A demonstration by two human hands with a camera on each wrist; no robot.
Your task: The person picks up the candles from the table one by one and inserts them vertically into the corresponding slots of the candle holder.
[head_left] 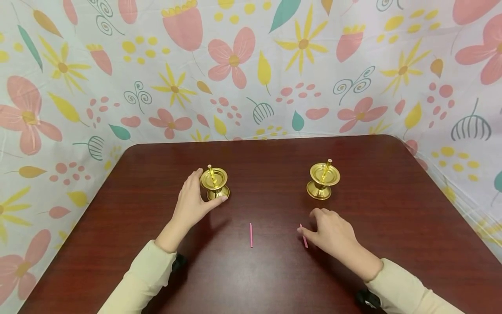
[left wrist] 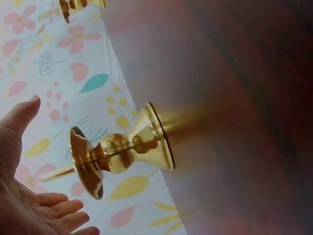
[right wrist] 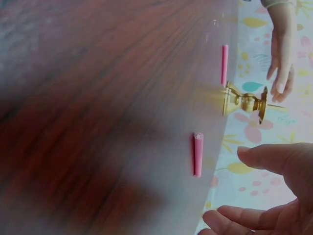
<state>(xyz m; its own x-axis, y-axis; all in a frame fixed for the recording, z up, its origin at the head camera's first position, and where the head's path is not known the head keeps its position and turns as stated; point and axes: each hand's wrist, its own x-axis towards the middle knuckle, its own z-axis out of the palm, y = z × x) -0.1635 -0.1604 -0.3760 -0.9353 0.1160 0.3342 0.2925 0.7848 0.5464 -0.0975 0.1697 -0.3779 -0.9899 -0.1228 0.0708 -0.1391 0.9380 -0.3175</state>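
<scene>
My left hand [head_left: 191, 198] is beside a brass candle holder [head_left: 218, 193], with thumb and fingers spread apart around its near and left sides. In the left wrist view that hand [left wrist: 19, 205] shows a gap before the holder's dish and its spike. My right hand [head_left: 334, 231] hovers over a thin pink candle [head_left: 305, 242] lying on the table. The right wrist view shows the candle [right wrist: 198, 155] apart from the thumb and fingertips. A second pink candle [head_left: 251, 237] lies near the middle, untouched.
Another brass candle holder [head_left: 319, 191] stands upright beyond my right hand. The dark reddish wooden table [head_left: 266, 165] has rounded far corners and meets a flower-printed cloth [head_left: 243, 104] behind it.
</scene>
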